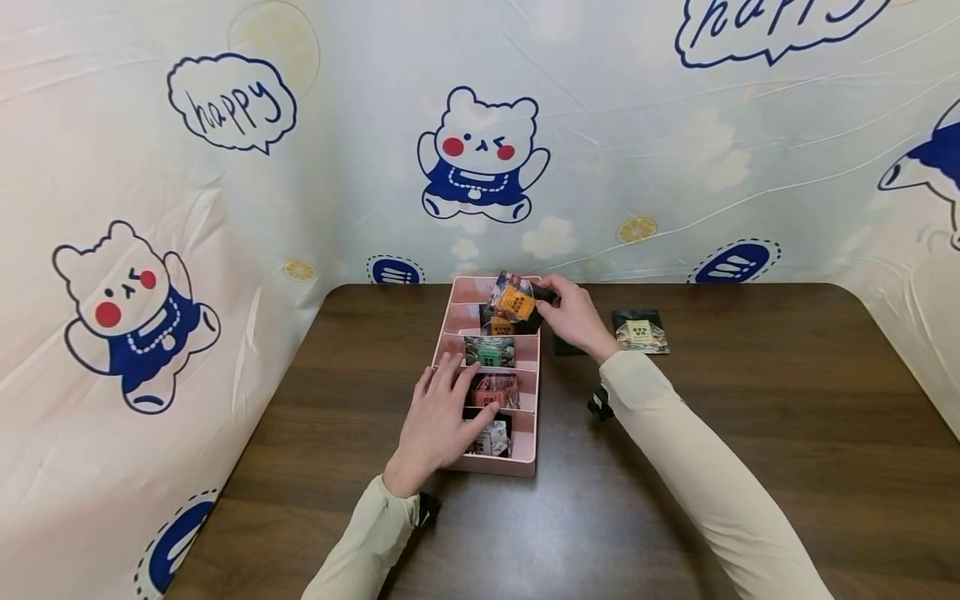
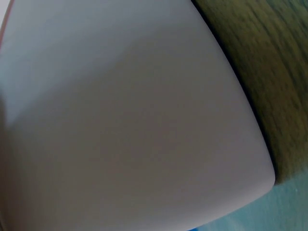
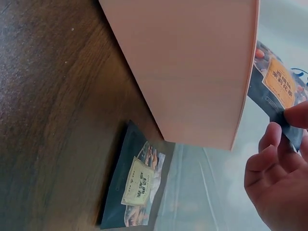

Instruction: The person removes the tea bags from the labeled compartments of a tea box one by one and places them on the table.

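Note:
A pink divided box (image 1: 495, 468) stands lengthwise on the table. Between thumb and fingers, my right hand (image 1: 576, 317) pinches the dark lower end of an orange-labelled sachet (image 1: 513, 298), tilted above the box's far compartments. Below it, another orange-labelled sachet (image 1: 498, 326) sits in the second compartment from the back. Nearer compartments hold a green-labelled sachet (image 1: 489, 353), a red-labelled one (image 1: 498, 390) and a white-labelled one (image 1: 495, 439). My left hand (image 1: 433, 423) lies across the box's left side, fingers spread, partly covering the near sachets. Only the box's outer wall (image 2: 144, 125) fills most of the left wrist view.
On the brown wooden table (image 1: 720, 400), right of the box, lies a sachet with a pale yellow label (image 1: 640, 332). A dark flat piece (image 1: 568, 347) shows partly beneath my right hand. A printed cloth (image 1: 615, 150) hangs behind the table.

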A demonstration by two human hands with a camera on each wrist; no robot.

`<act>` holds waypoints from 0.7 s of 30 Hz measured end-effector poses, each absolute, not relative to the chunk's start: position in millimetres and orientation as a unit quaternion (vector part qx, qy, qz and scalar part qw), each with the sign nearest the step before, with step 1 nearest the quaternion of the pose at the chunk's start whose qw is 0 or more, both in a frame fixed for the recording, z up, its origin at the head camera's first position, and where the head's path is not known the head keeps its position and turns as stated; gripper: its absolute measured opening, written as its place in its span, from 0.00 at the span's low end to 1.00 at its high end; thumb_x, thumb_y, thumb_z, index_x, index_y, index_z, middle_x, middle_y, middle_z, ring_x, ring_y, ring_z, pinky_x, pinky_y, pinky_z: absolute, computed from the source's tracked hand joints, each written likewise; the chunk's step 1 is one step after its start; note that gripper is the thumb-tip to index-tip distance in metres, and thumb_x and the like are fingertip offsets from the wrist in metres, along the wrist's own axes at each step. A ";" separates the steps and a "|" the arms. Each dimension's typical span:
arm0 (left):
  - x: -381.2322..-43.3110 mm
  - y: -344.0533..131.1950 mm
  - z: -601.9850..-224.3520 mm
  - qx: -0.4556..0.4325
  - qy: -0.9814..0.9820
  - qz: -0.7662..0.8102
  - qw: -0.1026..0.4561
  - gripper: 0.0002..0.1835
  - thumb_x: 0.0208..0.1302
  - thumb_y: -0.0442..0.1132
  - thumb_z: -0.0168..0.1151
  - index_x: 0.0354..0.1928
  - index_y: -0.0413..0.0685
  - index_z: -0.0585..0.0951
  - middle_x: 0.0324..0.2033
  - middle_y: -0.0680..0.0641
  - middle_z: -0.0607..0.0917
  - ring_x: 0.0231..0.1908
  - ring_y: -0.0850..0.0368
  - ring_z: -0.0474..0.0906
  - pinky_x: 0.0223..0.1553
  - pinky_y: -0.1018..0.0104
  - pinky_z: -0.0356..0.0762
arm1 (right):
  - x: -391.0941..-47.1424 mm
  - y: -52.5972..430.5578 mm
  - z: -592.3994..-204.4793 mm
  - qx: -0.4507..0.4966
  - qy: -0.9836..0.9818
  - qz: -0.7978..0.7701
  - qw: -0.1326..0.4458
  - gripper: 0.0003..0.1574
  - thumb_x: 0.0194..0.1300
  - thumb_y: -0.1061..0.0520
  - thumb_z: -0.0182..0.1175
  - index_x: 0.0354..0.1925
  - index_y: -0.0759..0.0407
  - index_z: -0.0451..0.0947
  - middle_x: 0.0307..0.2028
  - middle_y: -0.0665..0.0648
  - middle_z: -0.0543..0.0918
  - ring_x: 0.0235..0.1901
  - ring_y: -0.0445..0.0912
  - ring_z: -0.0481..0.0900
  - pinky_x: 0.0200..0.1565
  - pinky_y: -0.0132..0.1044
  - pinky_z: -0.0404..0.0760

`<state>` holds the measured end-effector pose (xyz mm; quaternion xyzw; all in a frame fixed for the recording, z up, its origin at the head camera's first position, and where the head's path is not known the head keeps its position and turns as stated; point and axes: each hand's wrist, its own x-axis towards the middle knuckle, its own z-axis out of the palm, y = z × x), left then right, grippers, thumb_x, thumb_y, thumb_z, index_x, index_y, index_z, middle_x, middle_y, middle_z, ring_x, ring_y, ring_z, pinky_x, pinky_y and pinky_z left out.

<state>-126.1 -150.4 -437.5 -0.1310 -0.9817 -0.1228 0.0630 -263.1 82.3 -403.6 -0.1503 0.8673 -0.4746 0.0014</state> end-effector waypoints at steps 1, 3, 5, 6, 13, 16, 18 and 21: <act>-126.3 -150.2 -437.6 -0.132 -0.982 -0.122 0.065 0.38 0.64 0.68 0.48 0.68 0.52 0.68 0.70 0.41 0.66 0.74 0.44 0.52 0.71 0.42 0.51 | -263.7 82.9 -404.1 -0.148 0.867 -0.476 0.001 0.17 0.70 0.57 0.53 0.55 0.58 0.73 0.47 0.61 0.81 0.29 0.50 0.73 0.30 0.38 0.73; -126.4 -150.2 -437.8 -0.133 -0.981 -0.122 0.067 0.38 0.64 0.68 0.48 0.68 0.52 0.68 0.69 0.40 0.66 0.74 0.44 0.53 0.71 0.42 0.51 | -264.1 84.2 -404.9 -0.143 0.865 -0.481 0.004 0.17 0.69 0.57 0.54 0.55 0.58 0.73 0.48 0.61 0.81 0.29 0.49 0.74 0.29 0.38 0.74; -126.5 -150.1 -437.7 -0.133 -0.981 -0.122 0.068 0.38 0.64 0.68 0.48 0.68 0.52 0.68 0.69 0.40 0.66 0.74 0.44 0.53 0.71 0.42 0.51 | -264.5 85.6 -406.0 -0.137 0.863 -0.486 0.008 0.17 0.69 0.56 0.54 0.55 0.58 0.72 0.48 0.61 0.81 0.28 0.49 0.75 0.28 0.37 0.75; -126.5 -149.9 -437.7 -0.133 -0.981 -0.123 0.067 0.38 0.64 0.68 0.48 0.68 0.52 0.68 0.69 0.40 0.66 0.74 0.44 0.53 0.71 0.42 0.51 | -264.6 86.4 -406.7 -0.136 0.862 -0.489 0.011 0.17 0.69 0.56 0.54 0.55 0.58 0.72 0.48 0.61 0.81 0.28 0.49 0.75 0.28 0.38 0.75; -126.5 -149.6 -437.9 -0.132 -0.981 -0.123 0.065 0.38 0.64 0.68 0.48 0.68 0.52 0.68 0.69 0.40 0.66 0.74 0.44 0.52 0.71 0.43 0.51 | -264.7 94.0 -408.8 -0.107 0.861 -0.495 0.040 0.18 0.67 0.55 0.55 0.53 0.59 0.70 0.56 0.64 0.78 0.49 0.56 0.77 0.47 0.50 0.77; -126.5 -149.5 -438.2 -0.132 -0.981 -0.122 0.068 0.38 0.64 0.67 0.49 0.68 0.52 0.68 0.69 0.40 0.66 0.74 0.44 0.53 0.71 0.43 0.51 | -265.6 98.3 -409.7 -0.095 0.864 -0.492 0.048 0.20 0.65 0.55 0.56 0.54 0.60 0.69 0.59 0.66 0.74 0.59 0.59 0.72 0.57 0.55 0.73; -126.4 -149.4 -438.2 -0.132 -0.981 -0.123 0.069 0.38 0.64 0.67 0.48 0.68 0.52 0.68 0.69 0.40 0.66 0.74 0.44 0.53 0.71 0.43 0.51 | -266.4 100.8 -410.3 -0.090 0.861 -0.498 0.053 0.21 0.64 0.56 0.57 0.54 0.62 0.69 0.58 0.67 0.75 0.59 0.59 0.72 0.56 0.53 0.73; -126.2 -149.3 -437.9 -0.131 -0.981 -0.126 0.066 0.37 0.64 0.67 0.49 0.68 0.52 0.68 0.69 0.40 0.66 0.74 0.44 0.52 0.72 0.43 0.51 | -266.8 104.8 -410.8 -0.085 0.854 -0.509 0.061 0.23 0.63 0.57 0.58 0.55 0.63 0.69 0.52 0.66 0.79 0.49 0.54 0.76 0.47 0.46 0.76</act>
